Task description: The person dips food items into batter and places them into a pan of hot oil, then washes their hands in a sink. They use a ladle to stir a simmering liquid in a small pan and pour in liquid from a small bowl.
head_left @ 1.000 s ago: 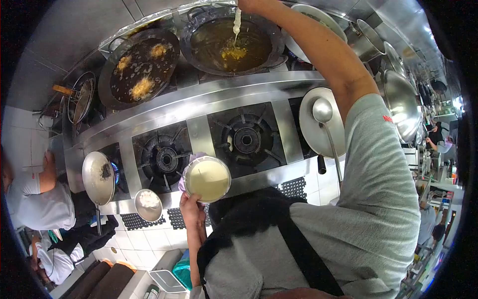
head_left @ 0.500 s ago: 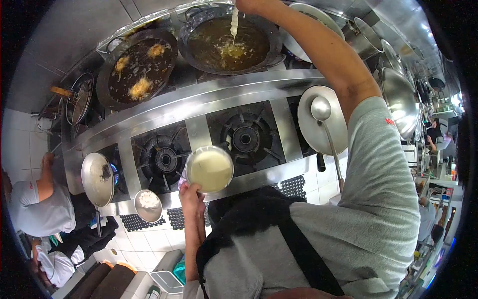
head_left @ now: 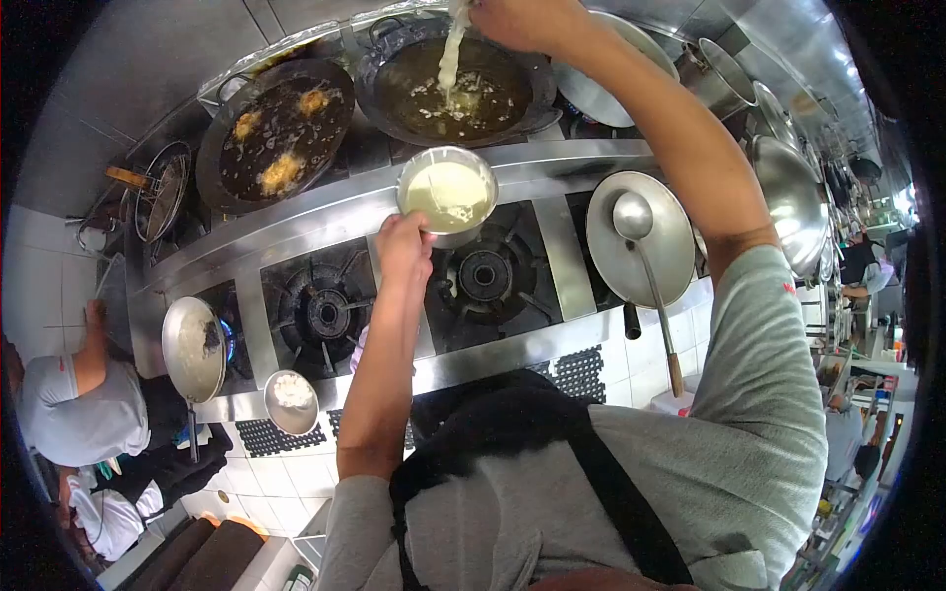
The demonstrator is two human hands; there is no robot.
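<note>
In the head view my left hand (head_left: pixel 406 246) is closed on the rim of a round metal bowl (head_left: pixel 402 187) of pale, creamy batter (head_left: pixel 448 189). The bowl is held just in front of the back ledge of the stove. Above a dark wok of oil (head_left: pixel 404 84), my right hand (head_left: pixel 517 22) pinches a long batter-coated strip (head_left: pixel 450 64). Its lower end reaches the oil, where bubbles and small bits float. What lies under the batter is hidden, and the fingertips are partly cut off at the top edge.
Golden fried pieces (head_left: pixel 283 173) float in another oil wok (head_left: pixel 222 187) at left. A strainer (head_left: pixel 163 192) hangs beyond it. A ladle (head_left: pixel 633 215) rests in a white pan (head_left: pixel 658 271). A frying pan (head_left: pixel 187 364) sits over a blue flame. A co-worker (head_left: pixel 79 404) stands at far left.
My left hand has carried the batter bowl up and forward toward the oil wok. My right hand has shifted slightly, and the strip now slants lower-left into the oil.
</note>
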